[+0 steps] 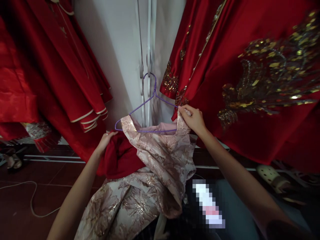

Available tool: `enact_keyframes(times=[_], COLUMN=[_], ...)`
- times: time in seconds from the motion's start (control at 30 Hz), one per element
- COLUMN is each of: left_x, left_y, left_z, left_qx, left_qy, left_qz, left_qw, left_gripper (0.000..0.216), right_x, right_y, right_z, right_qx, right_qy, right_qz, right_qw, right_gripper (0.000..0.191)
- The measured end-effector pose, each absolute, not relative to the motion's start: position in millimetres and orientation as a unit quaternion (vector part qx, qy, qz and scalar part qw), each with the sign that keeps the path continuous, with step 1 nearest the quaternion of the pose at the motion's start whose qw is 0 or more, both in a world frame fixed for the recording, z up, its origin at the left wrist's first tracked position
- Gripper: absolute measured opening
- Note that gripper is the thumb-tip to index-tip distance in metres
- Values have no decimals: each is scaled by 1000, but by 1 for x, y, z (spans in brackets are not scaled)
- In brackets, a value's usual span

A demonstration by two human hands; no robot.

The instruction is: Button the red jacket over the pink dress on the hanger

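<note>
A purple wire hanger (142,106) is in front of me, its hook up by white metal uprights. On it hangs a pale pink dress (160,150) with a gold floral pattern; both shoulder straps are over the hanger. My right hand (194,119) is closed around the right strap, where it meets the hanger arm. Just below the hanger's left corner, my left hand (106,141) is closed at the top of a bunched red cloth (120,156); its fingertips are partly hidden. The dress's lower part lies folded toward me.
Red garments (65,66) hang on the left. At right hangs a red garment with gold sequin embroidery (265,66). Low at right is a pale clog (271,176); shoes (13,161) stand at far left. A white cable (33,200) crosses the dark tiled floor.
</note>
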State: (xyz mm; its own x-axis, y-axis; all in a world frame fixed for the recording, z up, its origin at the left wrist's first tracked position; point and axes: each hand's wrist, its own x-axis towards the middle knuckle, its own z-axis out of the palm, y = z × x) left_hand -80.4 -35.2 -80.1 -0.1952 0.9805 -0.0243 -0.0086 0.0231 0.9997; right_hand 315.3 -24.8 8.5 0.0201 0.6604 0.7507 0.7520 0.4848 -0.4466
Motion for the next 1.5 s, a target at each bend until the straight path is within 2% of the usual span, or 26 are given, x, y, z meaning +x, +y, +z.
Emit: enact_keyframes(times=[0.2, 0.33, 0.47, 0.6, 0.73, 0.87, 0.9, 0.97, 1.03, 1.1, 1.33, 1.5], left_x=[-47, -11, 23, 53, 68, 52, 46, 34, 24, 17, -9, -17], left_y=[-12, -28, -44, -45, -39, -29, -26, -18, -12, -8, -13, -12], left_z=[8, 49, 53, 49, 50, 52, 52, 52, 52, 52, 54, 50], left_qx=[377, 474, 568, 644, 722, 752, 757, 777, 792, 787, 696, 653], left_qy=[505, 451, 482, 481, 468, 459, 455, 451, 453, 461, 491, 506], left_qz=[610, 683, 592, 546, 489, 468, 463, 419, 343, 292, 343, 344], left_qw=[480, 324, 309, 237, 145, 71, 72, 127, 222, 286, 396, 446], left_gripper=[19, 15, 25, 37, 38, 32, 29, 28, 31, 31, 26, 26], right_x=[313, 303, 295, 289, 293, 315, 320, 328, 326, 314, 252, 241], right_y=[-38, -52, -58, -61, -60, -33, -23, 0, 22, 38, 40, 29], right_z=[17, 16, 14, 10, 8, 26, 34, 51, 64, 70, 43, 26], right_qx=[-519, -534, -539, -538, -549, -523, -524, -544, -539, -524, -373, -329], right_qy=[-695, -684, -680, -688, -679, -711, -730, -774, -794, -803, -861, -865], right_qz=[-105, -143, -152, -155, -145, -96, -60, 82, 193, 246, 329, 372], right_qw=[487, 476, 472, 461, 465, 459, 435, 314, 206, 141, 100, 73], right_gripper=[39, 40, 40, 38, 41, 47, 47, 51, 45, 37, 20, 25])
